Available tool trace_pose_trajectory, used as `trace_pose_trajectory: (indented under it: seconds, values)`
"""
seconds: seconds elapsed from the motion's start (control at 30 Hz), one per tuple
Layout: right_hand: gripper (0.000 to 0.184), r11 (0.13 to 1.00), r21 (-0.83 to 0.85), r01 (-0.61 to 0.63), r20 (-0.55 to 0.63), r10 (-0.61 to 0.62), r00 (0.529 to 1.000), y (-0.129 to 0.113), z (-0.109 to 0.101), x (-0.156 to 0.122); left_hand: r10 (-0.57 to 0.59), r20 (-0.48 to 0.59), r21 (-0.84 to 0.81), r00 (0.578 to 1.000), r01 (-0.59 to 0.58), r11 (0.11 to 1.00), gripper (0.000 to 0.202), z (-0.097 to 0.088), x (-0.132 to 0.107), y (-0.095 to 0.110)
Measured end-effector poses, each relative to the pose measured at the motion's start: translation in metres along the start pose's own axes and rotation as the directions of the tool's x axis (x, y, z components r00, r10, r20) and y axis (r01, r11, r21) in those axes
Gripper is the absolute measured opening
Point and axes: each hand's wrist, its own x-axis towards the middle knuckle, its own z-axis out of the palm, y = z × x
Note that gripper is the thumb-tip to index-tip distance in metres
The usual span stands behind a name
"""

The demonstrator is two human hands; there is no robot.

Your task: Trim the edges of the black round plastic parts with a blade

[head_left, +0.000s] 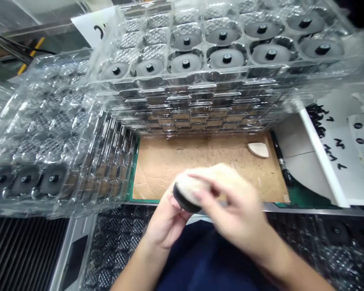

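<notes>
In front of my body, my left hand (170, 220) is closed around a round part (185, 202) with a thick black edge. The part is tilted, and a pale surface (189, 186) shows on its upper side; whether this is its own face or a separate pad I cannot tell. My right hand (233, 202) is smeared by motion, its thumb and forefinger bent together against that pale surface. Both hands hover over the near edge of a brown cardboard sheet (170, 161). A small white quarter-round piece (259, 150) lies on the cardboard to the right.
A tall stack of clear plastic trays (194, 97) stands behind the cardboard, its top one holding several grey parts with black stubs (186, 64). Another tray stack (42, 133) is at the left. A black pen (283, 165) and a white-edged bin (323, 157) are at the right.
</notes>
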Motion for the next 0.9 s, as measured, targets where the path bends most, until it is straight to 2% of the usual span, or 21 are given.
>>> trace_pose_trajectory:
  seconds: [0.07,0.13,0.17,0.3,0.37,0.43,0.47,0.53,0.6,0.63,0.7,0.73,0.77,0.83,0.9]
  values:
    - [0.021,0.998,0.015,0.067,0.149,-0.068,0.987,-0.013,0.001,0.006,-0.011,-0.064,0.037,0.998,0.013,0.999,0.051,0.001,0.000,-0.001]
    - [0.020,1.000,-0.002,0.025,0.305,-0.024,0.952,-0.016,0.002,0.007,-0.014,-0.110,0.058,0.994,0.021,0.998,0.050,0.003,0.000,-0.002]
    - [0.020,1.000,-0.026,0.007,0.324,0.002,0.946,-0.015,0.002,0.008,-0.015,-0.107,0.064,0.994,0.022,0.998,0.049,0.004,0.000,-0.002]
    - [0.022,0.993,-0.081,0.089,0.099,-0.080,0.992,-0.010,0.005,0.007,-0.049,-0.026,0.045,0.998,0.050,0.998,0.031,0.010,0.001,-0.002]
    - [0.021,0.996,-0.027,0.083,0.175,-0.077,0.982,-0.011,0.000,0.003,-0.066,0.004,0.019,0.998,0.065,0.998,0.036,0.010,0.000,0.000]
    - [0.019,0.999,-0.032,0.005,0.308,0.005,0.951,-0.012,-0.009,-0.002,-0.064,0.020,0.011,0.998,0.064,0.998,0.047,0.007,-0.001,0.001]
    - [0.018,0.996,-0.081,-0.029,0.330,0.055,0.943,-0.012,-0.014,-0.004,-0.064,0.022,0.015,0.998,0.063,0.998,0.050,0.006,-0.002,0.001]
    - [0.018,0.970,-0.240,-0.032,0.268,0.098,0.958,-0.010,-0.021,-0.006,-0.071,0.015,0.025,0.997,0.070,0.997,0.053,0.002,-0.002,-0.001]
    - [0.022,0.923,-0.377,0.080,0.175,-0.014,0.984,-0.004,-0.022,-0.004,-0.082,0.023,0.017,0.996,0.081,0.997,0.054,0.001,-0.003,-0.003]
    - [0.024,0.903,-0.393,0.176,0.159,-0.121,0.980,0.000,-0.021,-0.002,-0.082,0.035,0.009,0.996,0.082,0.997,0.052,0.001,-0.003,-0.003]
    - [0.028,0.894,-0.290,0.343,0.189,-0.297,0.936,0.006,-0.018,0.003,-0.081,0.085,0.007,0.993,0.081,0.997,0.048,0.002,-0.004,-0.001]
    - [0.028,0.907,-0.213,0.364,0.210,-0.321,0.923,0.008,-0.016,0.005,-0.086,0.113,0.017,0.990,0.085,0.996,0.045,0.003,-0.005,0.000]
    - [0.027,0.927,-0.170,0.334,0.222,-0.294,0.930,0.009,-0.014,0.006,-0.099,0.137,0.032,0.986,0.096,0.995,0.043,0.004,-0.005,0.000]
    - [0.025,0.943,-0.240,0.233,0.204,-0.185,0.961,0.005,-0.010,0.005,-0.128,0.143,0.055,0.981,0.121,0.991,0.040,0.006,-0.006,0.001]
    - [0.029,0.908,-0.332,0.255,0.203,-0.196,0.960,-0.002,-0.008,0.003,-0.158,0.078,0.068,0.984,0.153,0.986,0.032,0.008,-0.006,-0.001]
